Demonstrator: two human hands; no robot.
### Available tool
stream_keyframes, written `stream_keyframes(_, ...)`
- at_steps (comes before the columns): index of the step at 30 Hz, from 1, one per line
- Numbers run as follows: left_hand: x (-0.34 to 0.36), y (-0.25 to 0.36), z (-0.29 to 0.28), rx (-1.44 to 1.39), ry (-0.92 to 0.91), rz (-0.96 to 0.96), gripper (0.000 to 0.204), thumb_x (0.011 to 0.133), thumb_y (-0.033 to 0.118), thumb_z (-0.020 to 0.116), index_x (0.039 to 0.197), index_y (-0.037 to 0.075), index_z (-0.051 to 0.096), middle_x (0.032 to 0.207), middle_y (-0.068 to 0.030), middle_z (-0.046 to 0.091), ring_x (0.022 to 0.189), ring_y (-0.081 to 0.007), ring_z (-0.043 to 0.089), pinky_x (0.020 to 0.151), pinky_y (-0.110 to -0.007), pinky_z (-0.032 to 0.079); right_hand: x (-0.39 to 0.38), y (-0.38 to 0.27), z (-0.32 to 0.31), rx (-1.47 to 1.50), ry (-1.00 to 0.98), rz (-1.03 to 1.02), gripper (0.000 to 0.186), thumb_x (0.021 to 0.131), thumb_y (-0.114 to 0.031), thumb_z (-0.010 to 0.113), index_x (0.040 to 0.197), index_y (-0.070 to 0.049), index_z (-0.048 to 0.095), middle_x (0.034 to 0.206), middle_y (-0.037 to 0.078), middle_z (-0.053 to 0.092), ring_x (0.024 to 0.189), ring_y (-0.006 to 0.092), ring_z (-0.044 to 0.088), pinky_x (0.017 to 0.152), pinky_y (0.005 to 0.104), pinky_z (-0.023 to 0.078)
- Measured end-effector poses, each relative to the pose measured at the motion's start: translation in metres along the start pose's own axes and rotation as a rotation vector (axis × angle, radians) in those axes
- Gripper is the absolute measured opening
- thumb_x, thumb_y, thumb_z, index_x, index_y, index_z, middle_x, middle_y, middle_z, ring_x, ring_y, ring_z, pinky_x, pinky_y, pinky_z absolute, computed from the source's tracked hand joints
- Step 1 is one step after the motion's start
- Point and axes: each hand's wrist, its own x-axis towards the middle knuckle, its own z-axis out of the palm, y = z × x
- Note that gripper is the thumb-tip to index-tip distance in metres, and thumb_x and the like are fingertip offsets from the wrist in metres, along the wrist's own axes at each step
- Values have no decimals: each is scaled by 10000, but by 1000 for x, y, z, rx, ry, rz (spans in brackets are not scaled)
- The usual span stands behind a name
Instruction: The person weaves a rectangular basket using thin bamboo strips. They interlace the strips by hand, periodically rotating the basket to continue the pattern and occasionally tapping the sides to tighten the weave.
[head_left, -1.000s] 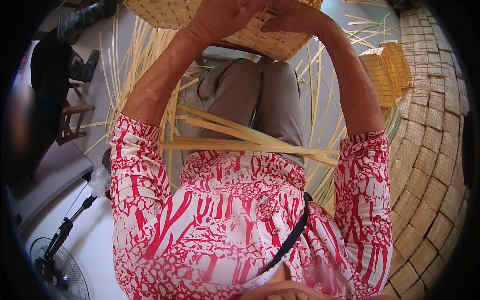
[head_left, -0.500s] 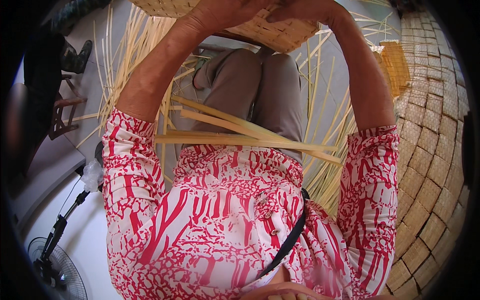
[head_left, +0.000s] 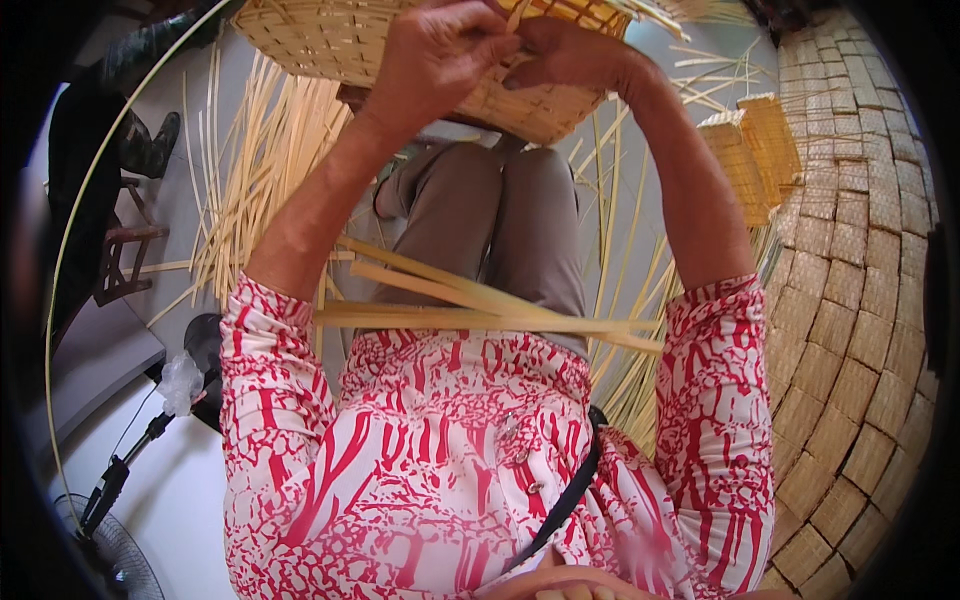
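Pinching basket (head_left: pixel 400 50) rim strip: left hand (head_left: pixel 435 55), right hand (head_left: pixel 565 50); strips crowd lap.

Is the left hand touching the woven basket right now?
Touching. The head view shows the left hand lying against the basket wall, fingers curled at its rim beside the right hand, with no gap showing between hand and weave.

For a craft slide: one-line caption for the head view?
Both hands, left hand and right hand, work a woven basket above the knees, bamboo strips lying across the lap.
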Motion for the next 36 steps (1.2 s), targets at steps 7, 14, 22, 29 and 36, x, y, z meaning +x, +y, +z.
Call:
stream_keyframes(7, -9, -5, 11, 522, 118, 121, 131, 809, 153, 820, 869, 71, 737, 1011, -48, 705, 992, -294, 622, 914, -429, 445, 3, 1, 5, 83, 99, -54, 545, 784, -253, 744, 1288, -66, 657, 1163, 105, 724, 1099, 223, 656, 986, 342, 491)
stream_keyframes(14, 3, -7, 12, 367, 230, 112, 137, 808, 153, 825, 864, 66, 735, 901, -58, 694, 895, -289, 629, 832, -418, 462, 7, 13, 1, 25, 10, -10, 660, 761, -246, 733, 1375, -48, 595, 1226, 170, 702, 1169, 251, 642, 1035, 342, 480)
stream_keyframes(22, 7, -12, 6, 430, 164, 91, 143, 842, 184, 808, 905, 74, 741, 884, -46, 685, 912, -275, 627, 871, -408, 438, -2, 0, 10, -67, 316, -81, 706, 771, -266, 725, 1434, -97, 556, 1300, 214, 670, 1200, 352, 638, 1041, 411, 497)
stream_keyframes(29, 3, -18, 4, 450, 144, 89, 170, 867, 232, 803, 897, 78, 736, 853, -38, 667, 896, -271, 622, 868, -406, 432, -91, -31, 46, -289, 814, -130, 383, 893, -96, 668, 1275, -69, 674, 1169, 167, 722, 1086, 309, 695, 915, 408, 553)
stream_keyframes(36, 5, -23, 4, 450, 179, 107, 171, 854, 245, 807, 863, 93, 731, 842, -36, 653, 884, -267, 619, 861, -412, 429, -127, -31, 41, 35, 1097, -109, 220, 922, 63, 638, 1091, -29, 745, 936, 69, 757, 868, 128, 718, 786, 261, 543)
